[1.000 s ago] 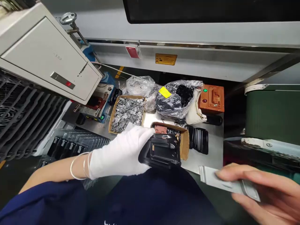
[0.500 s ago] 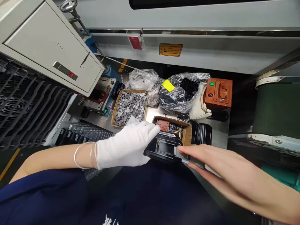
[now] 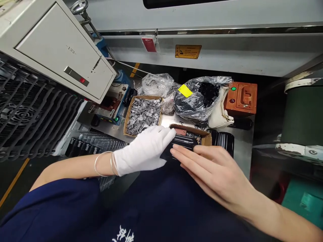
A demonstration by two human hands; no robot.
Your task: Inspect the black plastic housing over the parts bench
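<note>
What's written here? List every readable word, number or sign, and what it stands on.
"133", a dash after it: on the pale cabinet.
Warning triangle: on the yellow label, whose print is too small to read.
White characters on the navy shirt: creased, cut off, unreadable.
Pale marks on the black object by the blue machine: too small.

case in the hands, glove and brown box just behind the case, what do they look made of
Case: probably black plastic, glossy, with bright streaks of reflection; coated metal is possible.
Glove: soft white fabric, matte and creased; fibre unclear.
Box: brown cardboard, matte, with a corrugated-looking rim.
</note>
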